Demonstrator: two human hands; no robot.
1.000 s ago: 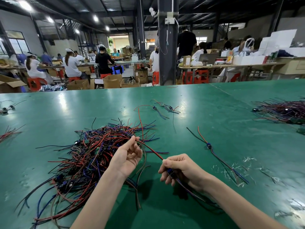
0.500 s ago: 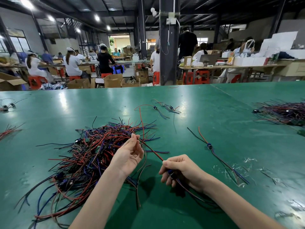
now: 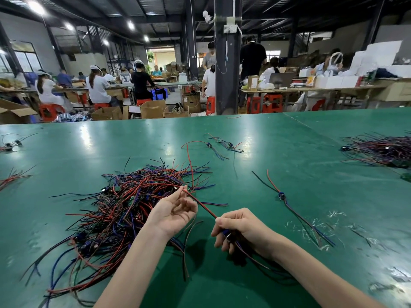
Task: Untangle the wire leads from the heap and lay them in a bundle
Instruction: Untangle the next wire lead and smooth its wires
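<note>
The green desk (image 3: 289, 134) carried a tangled heap (image 3: 124, 210) of red, black and blue wires left of centre. At its near edge the left hand (image 3: 173, 213) pinched one red lead (image 3: 203, 205) between thumb and fingers (image 3: 178, 193). The lead ran straight to the right hand (image 3: 240, 230), whose fingers were curled round its blue end, just beside the heap.

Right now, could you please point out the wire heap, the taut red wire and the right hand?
wire heap (image 3: 124, 207): head view, heap's middle.
taut red wire (image 3: 200, 203): head view, mid-span.
right hand (image 3: 243, 230): head view, hand's middle.
</note>
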